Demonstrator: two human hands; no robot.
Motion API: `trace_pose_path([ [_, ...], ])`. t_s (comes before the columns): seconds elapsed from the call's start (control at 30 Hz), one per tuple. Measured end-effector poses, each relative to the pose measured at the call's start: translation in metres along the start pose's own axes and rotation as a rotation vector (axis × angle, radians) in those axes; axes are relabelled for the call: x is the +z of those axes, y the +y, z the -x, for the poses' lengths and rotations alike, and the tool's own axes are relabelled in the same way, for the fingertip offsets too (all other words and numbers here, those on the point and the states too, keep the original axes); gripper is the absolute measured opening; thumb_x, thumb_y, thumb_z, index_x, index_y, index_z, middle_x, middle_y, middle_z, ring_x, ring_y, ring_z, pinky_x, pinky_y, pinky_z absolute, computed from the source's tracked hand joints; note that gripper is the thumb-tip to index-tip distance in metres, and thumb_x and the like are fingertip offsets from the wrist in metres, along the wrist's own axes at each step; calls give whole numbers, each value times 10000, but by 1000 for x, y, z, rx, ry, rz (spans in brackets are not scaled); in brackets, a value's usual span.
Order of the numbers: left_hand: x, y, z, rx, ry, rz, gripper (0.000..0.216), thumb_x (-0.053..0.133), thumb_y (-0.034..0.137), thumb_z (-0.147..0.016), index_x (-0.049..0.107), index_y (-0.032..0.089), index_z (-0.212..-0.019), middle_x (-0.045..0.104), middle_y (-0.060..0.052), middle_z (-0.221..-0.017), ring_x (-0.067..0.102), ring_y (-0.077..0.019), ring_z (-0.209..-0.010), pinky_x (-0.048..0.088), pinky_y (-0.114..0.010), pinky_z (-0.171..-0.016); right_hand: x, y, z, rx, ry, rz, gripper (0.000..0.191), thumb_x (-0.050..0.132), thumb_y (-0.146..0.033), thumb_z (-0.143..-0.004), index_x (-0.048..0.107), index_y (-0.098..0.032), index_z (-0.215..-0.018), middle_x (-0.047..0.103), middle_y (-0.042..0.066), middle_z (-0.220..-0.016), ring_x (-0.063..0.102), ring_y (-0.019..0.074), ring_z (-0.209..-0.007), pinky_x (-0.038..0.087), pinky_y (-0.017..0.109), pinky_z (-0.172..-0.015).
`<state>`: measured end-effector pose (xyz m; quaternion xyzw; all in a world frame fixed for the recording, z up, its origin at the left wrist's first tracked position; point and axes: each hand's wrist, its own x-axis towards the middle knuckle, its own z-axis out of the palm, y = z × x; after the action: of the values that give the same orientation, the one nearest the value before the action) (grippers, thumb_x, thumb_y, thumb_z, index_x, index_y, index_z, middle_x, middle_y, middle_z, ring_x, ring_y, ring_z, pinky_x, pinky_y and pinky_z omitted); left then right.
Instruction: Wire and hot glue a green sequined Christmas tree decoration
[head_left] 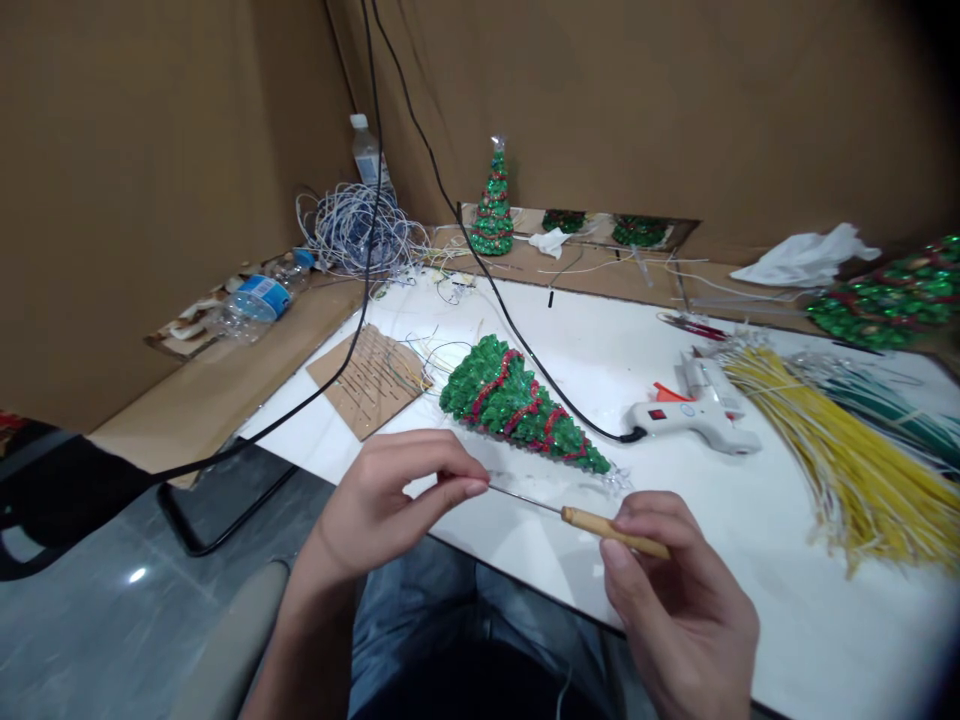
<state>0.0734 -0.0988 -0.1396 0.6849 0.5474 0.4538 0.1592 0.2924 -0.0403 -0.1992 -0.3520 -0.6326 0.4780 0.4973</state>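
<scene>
My right hand (675, 590) grips the wooden handle of a thin metal awl (600, 524) held level over the table's near edge. My left hand (390, 495) pinches the awl's metal tip between thumb and fingers. Just beyond the tool, a green beaded Christmas tree with red garland (521, 405) lies on its side on the white table (600, 340), its pointed top toward my right hand.
A white glue gun (694, 415) with a black cord lies right of the tree. Yellow wire bundles (840, 450) fill the right side. A cardboard piece with wires (371, 380) lies left. An upright beaded tree (493, 205), wire coil (356, 230) and bottles stand at the back.
</scene>
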Motion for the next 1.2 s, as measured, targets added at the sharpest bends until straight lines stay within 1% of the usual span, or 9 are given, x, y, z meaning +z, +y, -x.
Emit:
trace_pose_path([
  [0.17,-4,-1,3,-31,39,-3,76,624,83,-817,657,152,-814,668,-33,-717,618,-119,-654,489,-215,-607,0,0,1,18,16,-7,76,632,-202,-822,638,-240,-887,488,55,-944,539,159,-768,377,220,-456],
  [0.27,-3,0,4,-18,53,23,104,650,94,-797,658,150,-884,666,-39,-737,614,-123,-661,504,-226,-615,0,-2,1,21,13,-8,58,635,-216,-820,640,-239,-873,494,51,-935,523,152,-740,391,228,-473],
  [0.37,1,0,3,3,34,29,183,707,128,-756,660,141,-932,658,-43,-732,599,-124,-637,518,-236,-600,0,-3,1,30,19,-2,53,642,-223,-812,642,-237,-864,500,49,-928,522,152,-734,399,235,-486],
  [0.6,7,-1,2,-32,-15,55,42,661,99,-792,660,118,-829,653,-58,-715,589,-120,-638,501,-233,-601,0,0,0,9,-6,14,70,631,-212,-820,641,-246,-880,509,42,-919,521,142,-730,387,221,-473],
  [0.8,4,-2,2,-48,-16,40,51,641,84,-801,657,124,-827,656,-52,-726,598,-122,-663,490,-233,-619,-1,-1,1,-1,-17,31,74,621,-203,-829,631,-253,-883,506,38,-916,524,144,-756,406,224,-500],
  [0.9,2,-2,2,-43,-1,39,51,638,84,-801,653,130,-819,656,-47,-721,600,-122,-658,487,-231,-612,-2,-1,2,18,-14,17,71,625,-208,-825,637,-255,-877,508,37,-925,538,149,-754,438,248,-538],
  [1.07,-3,-2,2,-51,38,30,53,624,89,-812,646,138,-806,654,-37,-716,596,-113,-651,473,-219,-605,-3,1,2,67,-2,-37,58,639,-235,-818,652,-250,-871,516,43,-932,560,162,-764,454,263,-545],
  [1.13,-5,-4,4,-79,59,14,58,623,105,-819,648,149,-792,656,-27,-709,591,-109,-640,465,-213,-598,-5,1,-1,96,-21,-36,46,642,-253,-818,654,-250,-863,521,40,-926,577,172,-793,473,273,-585],
  [1.2,-8,-7,7,-152,115,-17,58,626,138,-824,651,159,-776,646,-15,-690,574,-103,-613,448,-204,-568,-10,-1,-3,117,-37,13,41,641,-279,-821,653,-257,-854,532,31,-913,590,175,-808,487,284,-638],
])
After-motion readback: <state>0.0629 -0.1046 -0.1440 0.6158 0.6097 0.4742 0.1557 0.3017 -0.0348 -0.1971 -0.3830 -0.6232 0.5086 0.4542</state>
